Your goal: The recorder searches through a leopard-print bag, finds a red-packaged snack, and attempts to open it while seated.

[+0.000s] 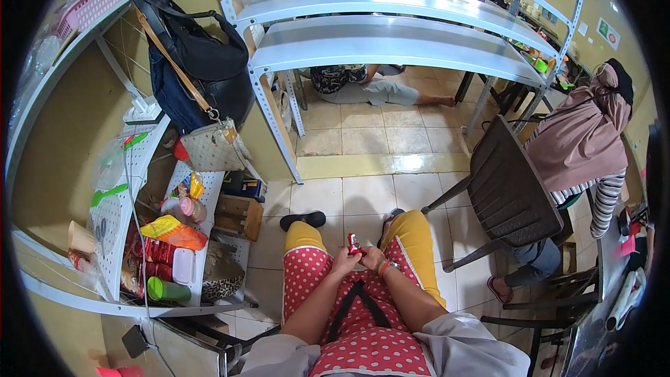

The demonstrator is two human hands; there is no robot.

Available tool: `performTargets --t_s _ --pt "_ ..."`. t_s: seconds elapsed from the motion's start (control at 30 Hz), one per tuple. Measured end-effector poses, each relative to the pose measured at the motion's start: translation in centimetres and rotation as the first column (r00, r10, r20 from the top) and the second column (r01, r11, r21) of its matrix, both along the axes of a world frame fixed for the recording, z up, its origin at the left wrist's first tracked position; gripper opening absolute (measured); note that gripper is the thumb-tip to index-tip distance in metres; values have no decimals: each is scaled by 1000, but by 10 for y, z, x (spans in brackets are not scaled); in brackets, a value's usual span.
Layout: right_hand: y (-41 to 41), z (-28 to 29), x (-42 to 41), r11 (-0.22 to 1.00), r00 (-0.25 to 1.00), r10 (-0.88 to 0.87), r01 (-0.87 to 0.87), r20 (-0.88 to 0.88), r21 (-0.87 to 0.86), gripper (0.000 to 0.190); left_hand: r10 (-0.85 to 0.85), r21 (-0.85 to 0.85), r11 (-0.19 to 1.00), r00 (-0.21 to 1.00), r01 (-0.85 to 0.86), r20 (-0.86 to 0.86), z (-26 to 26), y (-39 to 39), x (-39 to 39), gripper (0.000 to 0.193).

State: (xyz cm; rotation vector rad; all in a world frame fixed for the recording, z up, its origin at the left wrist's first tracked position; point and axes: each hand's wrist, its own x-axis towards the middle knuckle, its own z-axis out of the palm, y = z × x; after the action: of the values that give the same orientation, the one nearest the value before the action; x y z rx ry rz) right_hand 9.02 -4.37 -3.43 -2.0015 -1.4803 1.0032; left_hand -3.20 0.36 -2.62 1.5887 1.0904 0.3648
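Note:
A small red packet with silvery patches (353, 243) sticks up between my hands, above my lap. My left hand (344, 261) has its fingers closed around the packet's lower part. Against it, my right hand (372, 258) pinches at the packet's base; its fingertips are partly hidden. A band circles the right wrist. Below the hands spreads a red polka-dot apron (374, 351) with black straps (361, 306), over yellow trousers (419, 243). What the packet holds cannot be seen.
Left, a perforated metal shelf (112, 251) carries food packets and a green tumbler (167, 289). Black bags (201, 63) hang above. A metal rack (398, 47) stands ahead; a person (377, 89) sits beyond it. A brown plastic chair (510, 188) and another person (581, 141) are right.

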Motion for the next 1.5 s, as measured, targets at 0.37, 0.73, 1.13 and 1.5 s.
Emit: performTargets --t_s 0.37,0.73,1.13,1.5 --pt "0 4 -2 999 999 -9 11 33 -51 33 -39 -33 999 991 35 -127 2 1 -1 30" --pt "0 4 -2 1000 1000 10 -10 -29 0 33 -26 -3 1000 999 26 -45 -19 3 -3 30" --pt "-2 -7 1 997 1000 11 -11 1 77 32 9 -7 1000 1000 -9 -11 5 -2 1 31" --pt "2 -6 -4 1000 1000 20 -20 -16 23 27 22 9 1000 999 -21 -32 -13 2 -5 33"
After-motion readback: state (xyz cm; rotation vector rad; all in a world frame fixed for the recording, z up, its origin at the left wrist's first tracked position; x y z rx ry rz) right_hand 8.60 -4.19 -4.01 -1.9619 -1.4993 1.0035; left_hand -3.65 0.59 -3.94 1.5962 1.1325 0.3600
